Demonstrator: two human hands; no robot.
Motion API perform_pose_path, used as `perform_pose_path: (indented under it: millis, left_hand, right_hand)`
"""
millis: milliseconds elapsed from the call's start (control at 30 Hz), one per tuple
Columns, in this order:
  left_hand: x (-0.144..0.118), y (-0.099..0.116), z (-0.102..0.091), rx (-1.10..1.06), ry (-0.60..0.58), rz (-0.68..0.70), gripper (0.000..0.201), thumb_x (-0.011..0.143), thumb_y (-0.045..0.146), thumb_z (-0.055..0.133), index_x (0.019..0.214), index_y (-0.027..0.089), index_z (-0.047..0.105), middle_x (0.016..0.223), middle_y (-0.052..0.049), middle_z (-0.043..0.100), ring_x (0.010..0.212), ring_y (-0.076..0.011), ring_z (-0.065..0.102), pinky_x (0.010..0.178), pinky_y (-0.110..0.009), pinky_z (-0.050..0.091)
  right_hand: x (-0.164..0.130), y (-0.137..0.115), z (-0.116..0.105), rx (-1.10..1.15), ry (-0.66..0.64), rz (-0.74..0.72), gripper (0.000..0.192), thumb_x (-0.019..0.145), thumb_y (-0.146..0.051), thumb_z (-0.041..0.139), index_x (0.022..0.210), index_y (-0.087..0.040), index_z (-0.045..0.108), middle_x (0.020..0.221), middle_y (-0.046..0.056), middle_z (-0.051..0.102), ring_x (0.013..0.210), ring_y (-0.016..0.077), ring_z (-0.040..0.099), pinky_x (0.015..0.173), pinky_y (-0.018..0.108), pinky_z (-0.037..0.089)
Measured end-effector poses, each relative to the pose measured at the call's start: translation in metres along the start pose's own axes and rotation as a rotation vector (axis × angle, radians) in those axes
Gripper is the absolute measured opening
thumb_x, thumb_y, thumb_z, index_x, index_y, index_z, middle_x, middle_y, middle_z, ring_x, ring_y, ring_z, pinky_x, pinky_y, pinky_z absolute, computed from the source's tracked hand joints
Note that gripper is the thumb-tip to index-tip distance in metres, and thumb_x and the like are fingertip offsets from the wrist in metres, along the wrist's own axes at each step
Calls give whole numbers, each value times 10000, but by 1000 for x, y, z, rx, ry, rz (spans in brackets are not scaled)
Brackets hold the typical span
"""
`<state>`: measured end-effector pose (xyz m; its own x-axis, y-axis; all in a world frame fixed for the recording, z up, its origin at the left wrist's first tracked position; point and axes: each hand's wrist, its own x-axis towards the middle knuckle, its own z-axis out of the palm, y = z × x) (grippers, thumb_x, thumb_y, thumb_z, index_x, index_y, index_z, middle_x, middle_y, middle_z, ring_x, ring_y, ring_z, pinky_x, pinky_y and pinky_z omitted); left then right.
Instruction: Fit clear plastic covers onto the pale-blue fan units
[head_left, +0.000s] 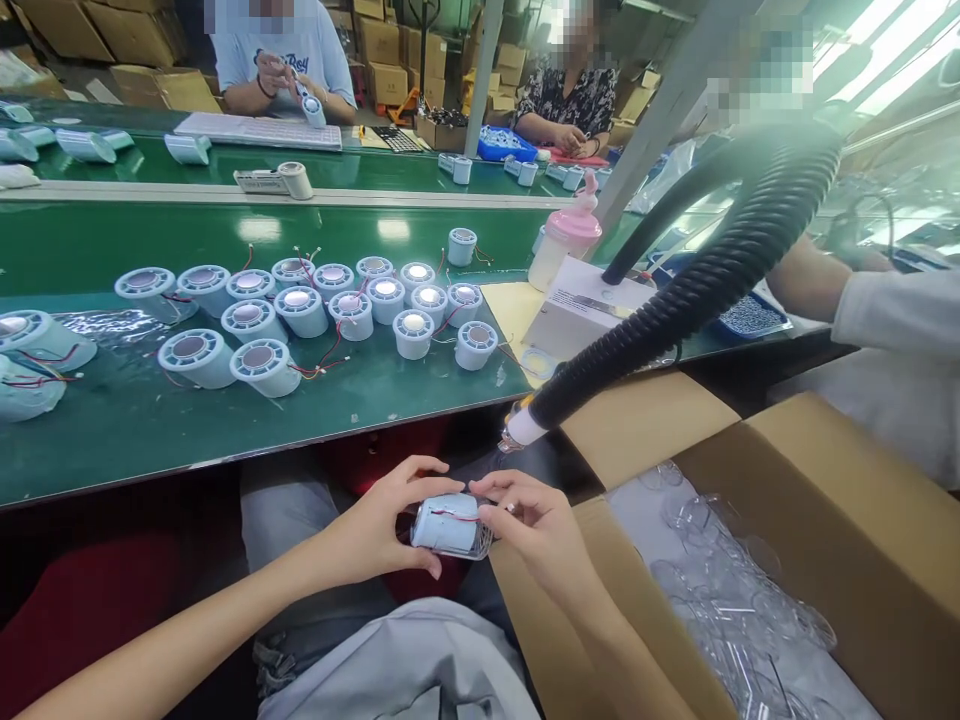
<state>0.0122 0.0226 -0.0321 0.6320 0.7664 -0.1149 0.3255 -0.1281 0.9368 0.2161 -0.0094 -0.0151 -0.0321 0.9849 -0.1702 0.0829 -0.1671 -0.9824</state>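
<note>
Over my lap, my left hand (379, 525) is wrapped round a light-blue cylindrical motor housing (444, 525), thumb below and fingers above. The housing lies on its side, and clear plastic (481, 545) shows around its right end. A thin red wire (456, 515) runs along it to the fingertips of my right hand (536, 520), which pinch at that end. Something small and white shows between the right fingers. Just above my hands hangs the nozzle (517, 430) of a black ribbed hose (675, 285).
Several light-blue motor housings (259, 365) with wires stand on the green bench (360, 410). A pink-topped bottle (566, 240) and a white box (585, 305) sit behind the hose. At right, a cardboard box (840, 500) contains clear plastic parts (720, 570). Co-workers sit opposite; another person's arm (817, 280) is at right.
</note>
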Motion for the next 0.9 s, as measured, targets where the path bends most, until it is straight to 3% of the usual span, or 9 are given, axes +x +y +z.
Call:
perform_pose_path:
  millis: [100, 200, 300, 400, 633, 900]
  left_hand:
    - [-3, 3, 2, -236, -62, -101, 653, 648, 222, 794, 1248, 263, 537, 1271, -77, 522, 1120, -252, 549, 932, -373, 485]
    - [-5, 6, 3, -435, -46, -206, 661, 662, 231, 786, 1260, 231, 502, 1275, -87, 549, 1075, -240, 587, 901, -361, 506]
    - [-9, 9, 2, -582, -57, -241, 683, 655, 252, 794, 1263, 212, 485, 1198, -91, 603, 1005, -230, 616, 813, -320, 533]
    - [-12, 13, 0, -554, -98, -265, 720, 673, 300, 782, 1310, 226, 455, 1139, -94, 630, 857, -209, 648, 637, -256, 536]
    - [-17, 22, -7, -292, -61, -121, 705, 673, 273, 787, 1318, 257, 502, 1370, -96, 505, 1165, -286, 538, 930, -361, 487]
    - [-20, 24, -8, -211, -52, -136, 770, 670, 285, 790, 1362, 282, 453, 1409, -99, 473, 1221, -306, 500, 1011, -456, 433]
  right_hand:
    - [1, 2, -4, 65, -23, -14, 251, 720, -318, 700, 522, -183, 627, 910, 96, 704, 904, 242, 656, 770, 362, 542]
    - [-3, 4, -9, -46, -158, -142, 148, 692, -332, 759, 767, -209, 723, 1137, 108, 673, 1069, 271, 619, 885, 414, 525]
    - [-10, 9, -11, -301, -245, -361, 384, 699, -251, 772, 1069, -235, 673, 1302, 124, 578, 1184, 265, 556, 993, 432, 465]
    - [-16, 14, -13, -379, -260, -470, 367, 757, -263, 729, 1108, -226, 628, 1307, 134, 573, 1179, 252, 566, 982, 403, 482]
    - [-20, 15, -14, -230, -269, -280, 439, 714, -278, 772, 1096, -239, 560, 1274, 98, 595, 1120, 234, 604, 928, 355, 523]
    - [-20, 8, -13, -54, -315, -110, 423, 723, -326, 761, 1090, -245, 566, 1225, 73, 599, 1097, 239, 600, 874, 367, 550]
